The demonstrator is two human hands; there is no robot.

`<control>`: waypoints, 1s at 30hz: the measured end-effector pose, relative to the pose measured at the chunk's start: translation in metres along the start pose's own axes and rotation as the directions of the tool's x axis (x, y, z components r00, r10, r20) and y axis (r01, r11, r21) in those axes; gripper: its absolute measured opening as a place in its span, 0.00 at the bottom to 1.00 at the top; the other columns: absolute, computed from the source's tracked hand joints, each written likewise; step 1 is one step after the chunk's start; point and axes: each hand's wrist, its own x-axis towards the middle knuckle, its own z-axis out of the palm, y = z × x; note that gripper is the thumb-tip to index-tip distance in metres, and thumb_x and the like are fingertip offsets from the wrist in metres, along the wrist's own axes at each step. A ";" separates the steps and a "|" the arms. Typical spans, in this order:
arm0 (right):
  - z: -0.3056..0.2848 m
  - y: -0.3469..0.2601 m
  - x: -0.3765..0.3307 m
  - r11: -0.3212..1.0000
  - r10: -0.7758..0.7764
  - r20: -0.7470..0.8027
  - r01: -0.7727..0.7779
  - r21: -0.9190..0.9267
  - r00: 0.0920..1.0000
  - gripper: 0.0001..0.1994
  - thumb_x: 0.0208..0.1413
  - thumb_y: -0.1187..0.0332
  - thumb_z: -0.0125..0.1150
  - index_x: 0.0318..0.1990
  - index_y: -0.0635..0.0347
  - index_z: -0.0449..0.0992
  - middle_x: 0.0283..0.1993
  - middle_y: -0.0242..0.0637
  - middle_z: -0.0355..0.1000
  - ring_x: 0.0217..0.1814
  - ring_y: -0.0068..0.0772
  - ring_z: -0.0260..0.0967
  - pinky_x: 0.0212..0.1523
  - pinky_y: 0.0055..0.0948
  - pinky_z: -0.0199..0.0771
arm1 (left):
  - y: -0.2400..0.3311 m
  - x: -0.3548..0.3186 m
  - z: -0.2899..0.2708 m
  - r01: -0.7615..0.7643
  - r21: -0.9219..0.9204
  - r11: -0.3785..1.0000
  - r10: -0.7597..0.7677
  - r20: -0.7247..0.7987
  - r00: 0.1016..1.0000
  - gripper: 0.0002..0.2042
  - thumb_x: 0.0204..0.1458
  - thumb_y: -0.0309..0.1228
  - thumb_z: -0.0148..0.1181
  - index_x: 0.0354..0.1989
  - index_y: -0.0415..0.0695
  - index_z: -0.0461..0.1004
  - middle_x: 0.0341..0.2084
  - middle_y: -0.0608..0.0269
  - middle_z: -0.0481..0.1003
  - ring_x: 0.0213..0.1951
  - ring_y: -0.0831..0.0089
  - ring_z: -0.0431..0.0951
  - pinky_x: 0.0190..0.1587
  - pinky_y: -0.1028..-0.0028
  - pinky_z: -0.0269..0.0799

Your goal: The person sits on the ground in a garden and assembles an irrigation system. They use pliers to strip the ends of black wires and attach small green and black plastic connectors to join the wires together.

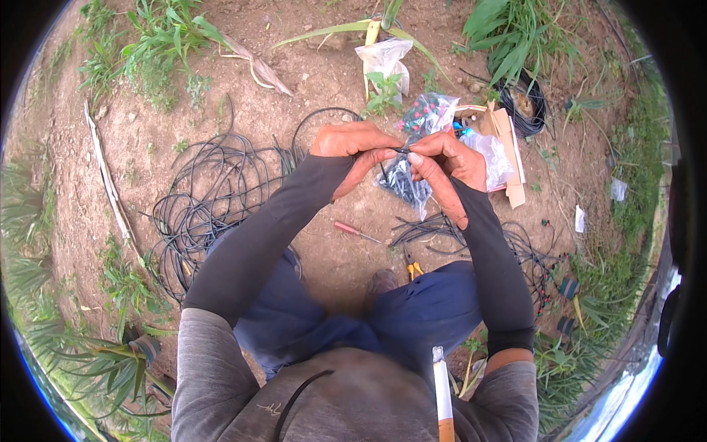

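Note:
Both my hands meet in front of me above the bare soil. My left hand [357, 152] pinches a thin black tube [398, 150] between thumb and fingers. Tip to tip with it, my right hand [451, 160] is closed on a small black piece at the tube's end; the fingers hide most of it, so its exact kind does not show. Just below the hands lies a clear plastic bag [404, 184] of small black parts. Beyond them is another clear bag [428, 113] with red and green pieces. Loose black tubing [210, 195] sprawls to the left of my hands.
An opened cardboard box [508, 147] sits at the right, with a tubing coil [528, 107] behind it. A red-handled screwdriver [356, 231], cut tubes [433, 231] and yellow-handled pliers [414, 269] lie near my knees. A lit cigarette [442, 390] juts in from below. Plants grow around.

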 end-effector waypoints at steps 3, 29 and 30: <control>0.001 0.000 0.000 0.994 0.087 -0.016 -0.085 0.061 0.996 0.03 0.56 0.76 0.59 0.36 0.65 0.74 0.34 0.34 0.72 0.32 0.19 0.70 0.33 0.19 0.73 | -0.003 -0.001 0.002 -0.078 0.131 0.988 0.079 -0.002 0.997 0.11 0.43 0.19 0.64 0.37 0.43 0.80 0.25 0.58 0.77 0.28 0.67 0.78 0.31 0.73 0.73; -0.013 0.024 0.005 0.995 0.079 0.091 -0.073 -0.069 0.993 0.06 0.57 0.76 0.58 0.41 0.66 0.74 0.34 0.32 0.72 0.34 0.19 0.70 0.36 0.19 0.72 | -0.009 0.000 0.001 0.460 -0.076 0.884 -0.405 0.364 0.839 0.11 0.59 0.33 0.53 0.43 0.41 0.78 0.19 0.68 0.70 0.23 0.81 0.68 0.27 0.78 0.65; -0.012 0.028 0.006 0.991 0.072 0.086 -0.062 -0.118 0.994 0.08 0.56 0.74 0.59 0.43 0.64 0.75 0.34 0.32 0.73 0.35 0.20 0.70 0.37 0.20 0.72 | -0.010 -0.004 0.001 0.487 -0.069 0.871 -0.429 0.379 0.820 0.11 0.59 0.34 0.53 0.43 0.41 0.78 0.18 0.69 0.69 0.23 0.81 0.68 0.27 0.78 0.65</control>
